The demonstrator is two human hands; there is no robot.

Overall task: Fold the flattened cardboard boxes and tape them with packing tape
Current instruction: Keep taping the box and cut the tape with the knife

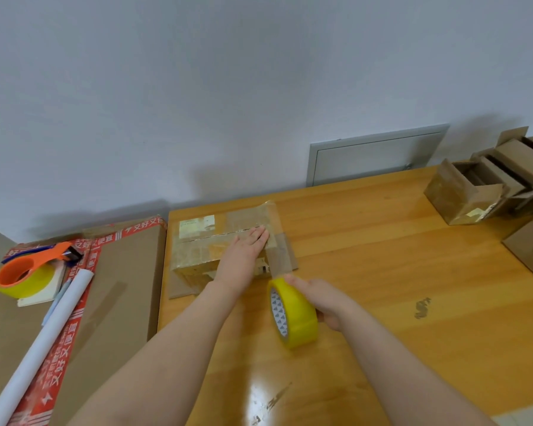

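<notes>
On the wooden worktop (pixel 382 256), a left hand (pixel 243 253) pins the light, probably slide-prone cardboard box (pixel 197 250) at its far left corner with straight fingers (pixel 259 234), while the right hand (pixel 323 299) grips the stiff yellow tape roll (pixel 293 313) round its rim.

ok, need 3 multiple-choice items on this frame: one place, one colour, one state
1. Where does the orange tape dispenser lie?
A on a shelf
B on the big carton at the left
C on the floor

2. What colour is the tape roll in the right hand?
A yellow
B red
C blue

3. What is the left hand doing?
A lying flat on top of the box
B gripping the tape roll
C making a fist in the air

Key:
1 B: the dispenser rests on the carton's brown top.
2 A: the roll's band is plainly yellow.
3 A: the fingers are straight, palm down on the box.
</notes>
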